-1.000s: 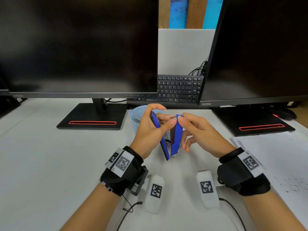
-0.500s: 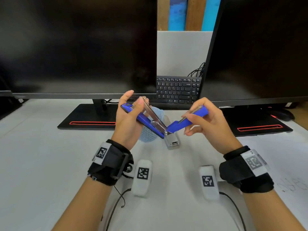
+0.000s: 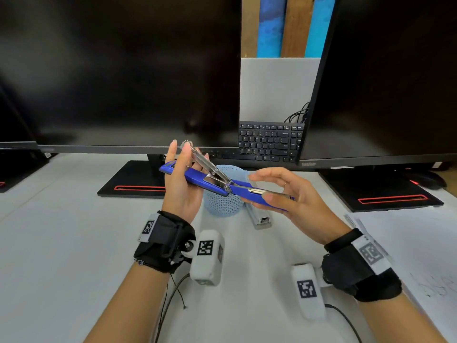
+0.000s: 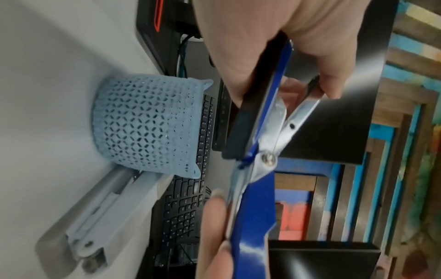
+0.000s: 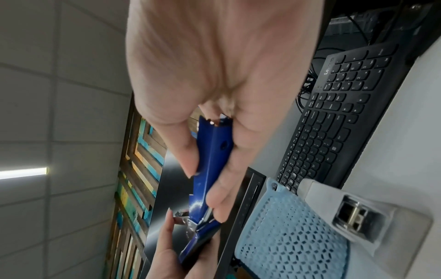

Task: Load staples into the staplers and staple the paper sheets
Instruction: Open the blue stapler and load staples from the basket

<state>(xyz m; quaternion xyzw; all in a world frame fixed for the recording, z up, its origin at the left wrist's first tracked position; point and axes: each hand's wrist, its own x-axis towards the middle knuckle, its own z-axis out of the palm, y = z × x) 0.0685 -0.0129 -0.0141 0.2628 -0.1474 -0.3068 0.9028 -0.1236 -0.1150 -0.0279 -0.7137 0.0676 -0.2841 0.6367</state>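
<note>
A blue stapler (image 3: pixel 197 178) is held in the air above the desk, swung wide open at its hinge. My left hand (image 3: pixel 179 169) grips its base, and the silver magazine rail (image 3: pixel 206 163) angles up past the fingers. My right hand (image 3: pixel 272 191) pinches the blue top cover (image 3: pixel 257 195) between thumb and fingers, laid out nearly flat to the right. The left wrist view shows the hinge and rail (image 4: pixel 300 113); the right wrist view shows the cover (image 5: pixel 214 151). A grey stapler (image 3: pixel 259 216) lies on the desk below. White paper sheets (image 3: pixel 408 243) lie at the right.
A light blue mesh basket (image 3: pixel 222 201) stands under the blue stapler, touching the grey stapler (image 5: pixel 346 203). Two dark monitors (image 3: pixel 118 70) on black stands (image 3: pixel 131 186) fill the back, with a black keyboard (image 3: pixel 269 142) between them. Cables trail from both wrists.
The blue stapler went from an upright narrow V to spread nearly flat. My hands moved apart: the left rose with the base, the right swung the cover out and down to the right.
</note>
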